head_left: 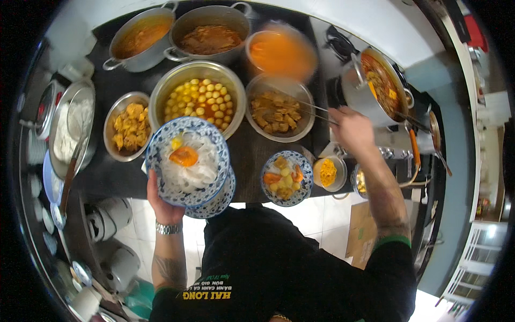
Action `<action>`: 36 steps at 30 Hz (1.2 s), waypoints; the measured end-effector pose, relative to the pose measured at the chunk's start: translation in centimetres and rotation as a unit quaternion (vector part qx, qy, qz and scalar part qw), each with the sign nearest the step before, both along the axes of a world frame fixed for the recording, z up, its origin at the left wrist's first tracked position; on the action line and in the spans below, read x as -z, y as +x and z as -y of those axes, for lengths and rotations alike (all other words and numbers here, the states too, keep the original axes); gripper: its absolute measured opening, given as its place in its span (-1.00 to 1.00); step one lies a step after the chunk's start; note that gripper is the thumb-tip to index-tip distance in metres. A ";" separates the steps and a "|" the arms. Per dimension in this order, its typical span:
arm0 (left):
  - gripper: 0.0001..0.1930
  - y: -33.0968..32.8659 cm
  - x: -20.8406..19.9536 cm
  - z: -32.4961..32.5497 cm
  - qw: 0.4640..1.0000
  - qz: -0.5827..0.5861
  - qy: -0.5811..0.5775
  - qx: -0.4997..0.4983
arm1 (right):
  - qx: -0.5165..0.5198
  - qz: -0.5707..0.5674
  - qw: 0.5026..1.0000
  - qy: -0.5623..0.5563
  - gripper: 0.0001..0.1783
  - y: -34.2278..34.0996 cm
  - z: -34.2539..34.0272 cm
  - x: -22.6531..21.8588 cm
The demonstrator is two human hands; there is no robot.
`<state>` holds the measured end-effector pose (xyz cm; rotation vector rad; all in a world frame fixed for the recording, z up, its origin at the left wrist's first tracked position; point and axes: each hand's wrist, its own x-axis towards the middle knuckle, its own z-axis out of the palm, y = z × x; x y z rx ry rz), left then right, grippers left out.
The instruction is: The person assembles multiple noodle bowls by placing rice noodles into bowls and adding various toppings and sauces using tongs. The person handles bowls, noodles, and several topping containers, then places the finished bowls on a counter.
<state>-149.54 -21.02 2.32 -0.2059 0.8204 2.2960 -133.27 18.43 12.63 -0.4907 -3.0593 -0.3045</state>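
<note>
The tabletop (248, 180) is black. Toward its front edge, one bowl (154, 147) is white with blue floral patterning around white noodles (206, 155) and an orange topping (183, 156); a smaller bowl (306, 190) there repeats the blue-and-white pattern around yellow and orange pieces (283, 185). Toward the left edge, chunks (131, 129) are orange-yellow. At the far edge, blurred soup (281, 52) is bright orange.

Place: kitchen | large cooking pot (360, 96) | black stove burner (339, 41) | food-filled metal bowl (241, 102) | ladle (72, 174)
</note>
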 end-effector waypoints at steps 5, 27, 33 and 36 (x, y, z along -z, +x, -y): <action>-0.38 -1.1 0.1 0.1 0.999 0.016 0.032 -0.017 | 0.000 -0.114 0.971 -0.210 -0.56 0.7 5.0 -7.5; -0.38 2.9 3.1 15.0 0.978 0.006 -0.052 -0.203 | -0.321 0.048 0.940 -0.106 -0.60 -28.0 24.6 2.6; -0.41 2.7 4.5 17.0 0.970 0.017 0.008 -0.241 | -0.311 0.084 0.942 -0.094 -0.67 -28.4 25.7 2.0; -0.42 2.2 4.7 17.8 0.966 0.021 -0.003 -0.258 | -0.305 0.091 0.943 -0.100 -0.65 -28.1 24.9 -0.2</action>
